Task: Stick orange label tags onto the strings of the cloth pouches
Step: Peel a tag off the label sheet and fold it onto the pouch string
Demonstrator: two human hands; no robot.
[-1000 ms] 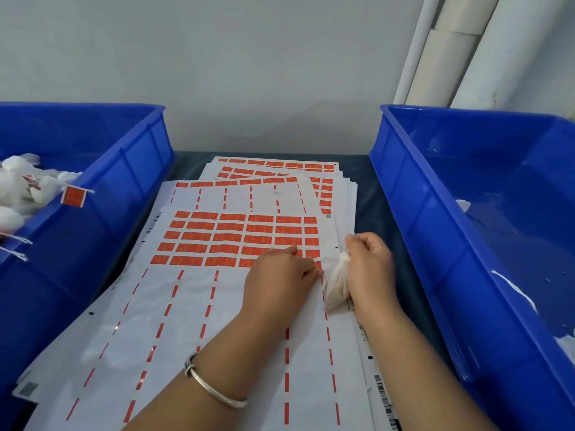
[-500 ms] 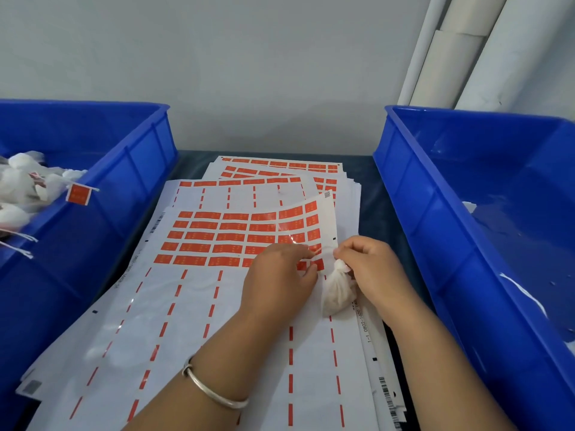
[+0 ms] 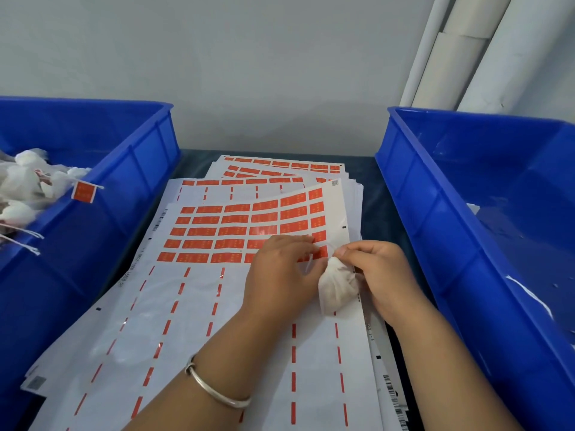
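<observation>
There is one camera. It sits on the person's head and looks forward and down at the table from close up. The two arms come in from the near edge at the bottom. The sheets of labels [image 3: 236,231] lie in the middle. A blue bin [image 3: 149,169] shows on the left and another blue bin [image 3: 413,188] on the right. The wall [image 3: 249,73] fills the far, top part. No other view shares the scene.
</observation>
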